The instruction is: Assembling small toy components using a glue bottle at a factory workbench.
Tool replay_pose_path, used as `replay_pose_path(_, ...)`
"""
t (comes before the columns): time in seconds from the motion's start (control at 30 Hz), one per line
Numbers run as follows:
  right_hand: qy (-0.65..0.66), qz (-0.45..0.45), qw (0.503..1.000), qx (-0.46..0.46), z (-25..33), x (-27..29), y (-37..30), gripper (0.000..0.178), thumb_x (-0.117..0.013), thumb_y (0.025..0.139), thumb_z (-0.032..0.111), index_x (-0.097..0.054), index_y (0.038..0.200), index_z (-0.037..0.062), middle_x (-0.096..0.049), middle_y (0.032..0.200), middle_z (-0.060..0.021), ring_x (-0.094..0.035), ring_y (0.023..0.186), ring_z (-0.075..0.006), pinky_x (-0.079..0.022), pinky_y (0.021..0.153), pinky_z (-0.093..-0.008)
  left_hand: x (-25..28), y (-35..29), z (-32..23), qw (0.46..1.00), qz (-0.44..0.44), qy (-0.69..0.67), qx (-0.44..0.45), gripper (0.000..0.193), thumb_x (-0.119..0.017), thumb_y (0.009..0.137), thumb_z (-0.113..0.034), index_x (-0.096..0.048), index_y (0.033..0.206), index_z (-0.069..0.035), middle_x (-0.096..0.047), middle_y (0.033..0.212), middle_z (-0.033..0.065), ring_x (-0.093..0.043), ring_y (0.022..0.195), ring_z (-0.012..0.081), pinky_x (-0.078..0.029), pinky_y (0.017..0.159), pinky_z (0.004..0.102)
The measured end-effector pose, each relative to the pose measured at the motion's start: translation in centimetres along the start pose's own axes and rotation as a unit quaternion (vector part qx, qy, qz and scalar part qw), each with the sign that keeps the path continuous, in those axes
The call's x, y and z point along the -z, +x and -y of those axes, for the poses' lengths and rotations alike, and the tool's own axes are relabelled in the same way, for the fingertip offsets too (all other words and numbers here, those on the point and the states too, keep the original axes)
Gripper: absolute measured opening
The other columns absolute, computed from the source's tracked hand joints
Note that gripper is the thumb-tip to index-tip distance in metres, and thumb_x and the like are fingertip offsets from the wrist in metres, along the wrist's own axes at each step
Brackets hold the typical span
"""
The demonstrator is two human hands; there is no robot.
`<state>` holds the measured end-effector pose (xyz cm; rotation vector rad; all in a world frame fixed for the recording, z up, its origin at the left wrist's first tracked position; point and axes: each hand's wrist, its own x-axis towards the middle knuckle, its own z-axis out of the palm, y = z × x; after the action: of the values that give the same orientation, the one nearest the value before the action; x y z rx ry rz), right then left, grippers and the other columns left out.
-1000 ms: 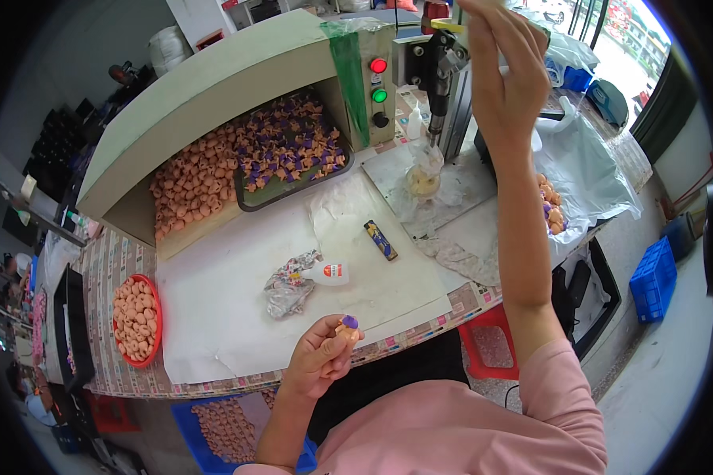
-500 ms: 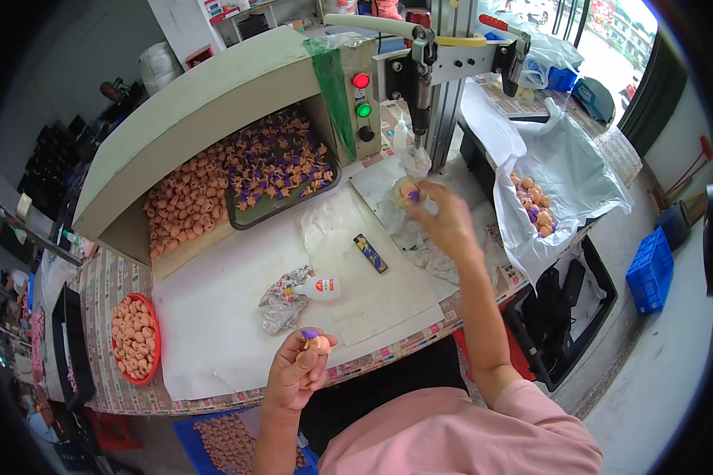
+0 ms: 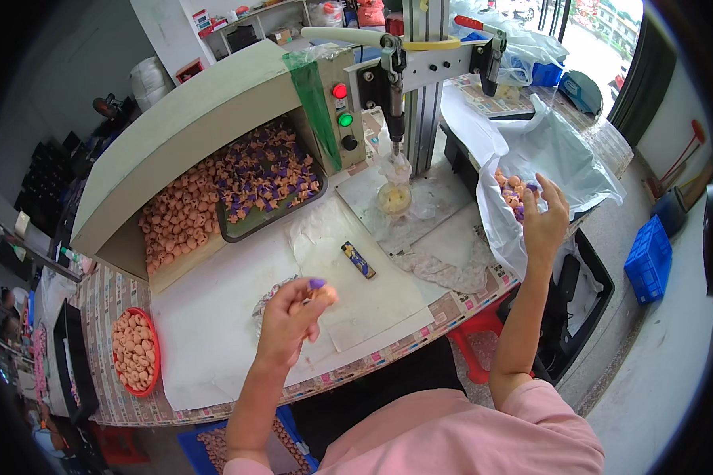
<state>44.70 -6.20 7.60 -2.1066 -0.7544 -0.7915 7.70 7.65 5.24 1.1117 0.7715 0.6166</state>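
My left hand (image 3: pixel 284 323) is closed around a small peach toy figure (image 3: pixel 325 294) with a purple top, held above the white sheet. Far to the right, my right hand (image 3: pixel 548 220) reaches over a bin with a white plastic liner (image 3: pixel 582 170). A small purple-and-peach toy figure (image 3: pixel 532 187) sits between its thumb and fingers. More such figures (image 3: pixel 509 188) lie in the liner below. Under the plunger of the toggle press (image 3: pixel 397 127), the round holder (image 3: pixel 394 199) has no figure in it. My left hand partly hides a crumpled plastic bag (image 3: pixel 263 305).
A black tray of purple-and-peach pieces (image 3: pixel 271 178) and a heap of peach heads (image 3: pixel 181 202) lie under the beige hood (image 3: pixel 174 119). A red basket (image 3: pixel 157 352) of peach parts stands left. A dark patterned stick-like object (image 3: pixel 358 260) rests on the sheet.
My right hand has moved from the press holder to the lined bin, carrying a figure from the holder. My left hand has risen and moved forward over the sheet, still holding its figure.
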Motion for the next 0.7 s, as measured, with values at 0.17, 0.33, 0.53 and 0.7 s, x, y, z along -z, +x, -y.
replay_pose_path(0.17, 0.157, 0.004, 0.987, 0.035, 3.3, 2.1, -1.6, 0.021, -0.066, 0.084, 0.009, -0.070, 0.104, 0.0035, -0.068, 0.106, -0.0094, -0.062, 0.100, -0.0229, -0.047, 0.085, -0.0330, -4.8, 9.8, -0.5, 0.994, 0.044, 0.098, -0.034, 0.031, -0.076, 0.081, -0.021, -0.063, 0.102, -0.002, -0.062, 0.081, 0.0000, -0.044, 0.049, 0.0030, -0.036, 0.040, 0.0192)
replay_pose_path(0.33, 0.244, 0.114, 0.959, 0.090, 7.1, 4.1, -3.4, 0.017, -0.067, 0.082, 0.003, -0.070, 0.098, 0.0012, -0.070, 0.099, -0.0097, -0.063, 0.095, -0.0218, -0.047, 0.084, -0.0317, -8.8, 17.5, 2.5, 0.993, 0.027, 0.088, -0.071, 0.030, -0.077, 0.079, -0.021, -0.064, 0.098, -0.001, -0.060, 0.084, 0.0015, -0.048, 0.057, 0.0067, -0.040, 0.048, 0.0216)
replay_pose_path(0.53, 0.311, 0.173, 0.931, 0.088, 7.9, 4.7, -3.4, 0.015, -0.068, 0.078, 0.000, -0.070, 0.094, -0.0002, -0.070, 0.095, -0.0106, -0.064, 0.090, -0.0222, -0.048, 0.081, -0.0312, -11.8, 20.1, 4.5, 0.933, -0.067, 0.260, -0.241, 0.028, -0.077, 0.073, -0.011, -0.063, 0.093, 0.002, -0.052, 0.099, 0.0077, -0.054, 0.088, 0.0169, -0.043, 0.076, 0.0287)
replay_pose_path(0.7, 0.363, 0.161, 0.908, 0.134, 10.3, 3.2, -1.7, 0.016, -0.068, 0.077, -0.003, -0.070, 0.092, 0.0005, -0.070, 0.093, -0.0108, -0.064, 0.083, -0.0224, -0.049, 0.075, -0.0302, -11.8, 20.6, 6.2, 0.886, -0.087, 0.260, -0.373, 0.025, -0.077, 0.073, -0.010, -0.062, 0.092, -0.001, -0.051, 0.093, 0.0026, -0.040, 0.064, 0.0109, -0.036, 0.058, 0.0248)
